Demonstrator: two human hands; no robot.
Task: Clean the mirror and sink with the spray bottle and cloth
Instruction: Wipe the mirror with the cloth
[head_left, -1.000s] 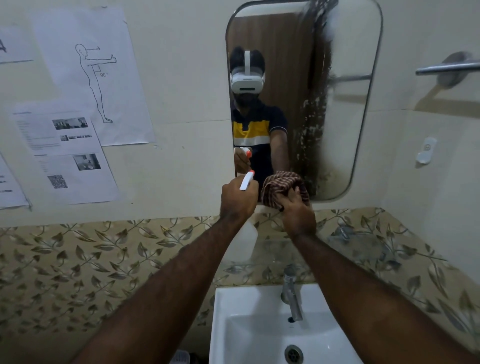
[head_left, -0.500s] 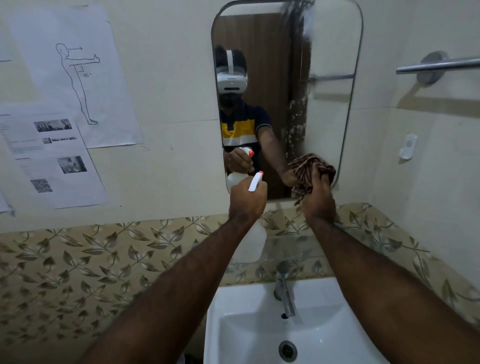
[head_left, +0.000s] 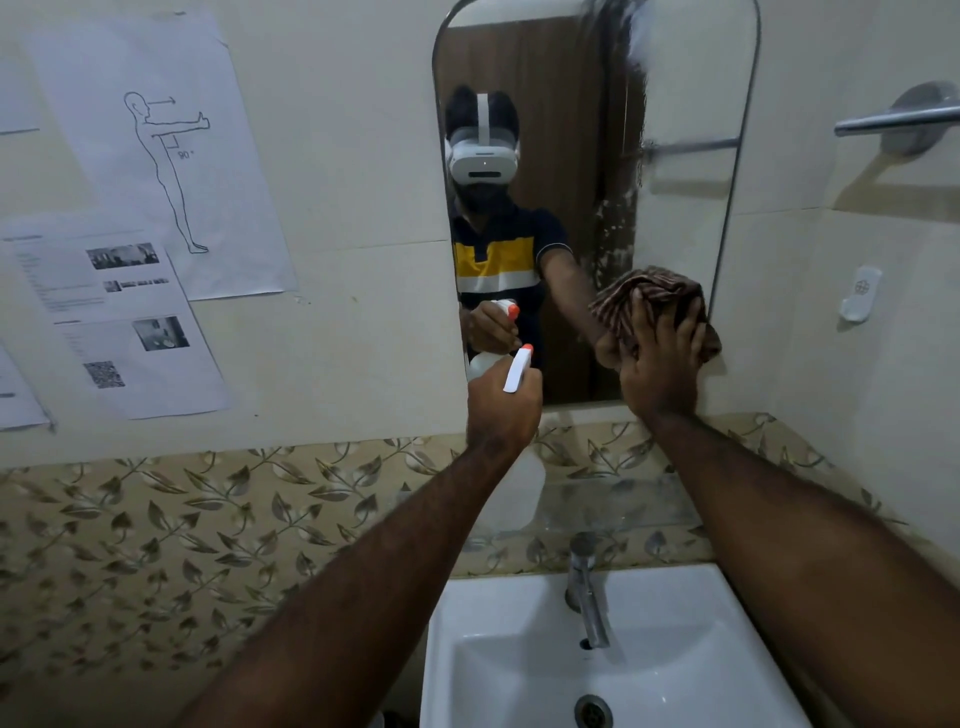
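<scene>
White paper sheets (head_left: 156, 156) hang on the wall at the left. Next, the left hand (head_left: 501, 402) is wrapped tight round the spray bottle (head_left: 511, 488), its white nozzle with an orange tip aimed at the mirror (head_left: 680, 218). Right of it, the right hand (head_left: 660, 358) lies with fingers spread, pressing the brown striped cloth (head_left: 649, 296) flat against the mirror's lower right corner. Below, the white sink (head_left: 675, 665) sits with its tap (head_left: 587, 592) upright. A towel bar (head_left: 893, 119) juts out at the far right.
</scene>
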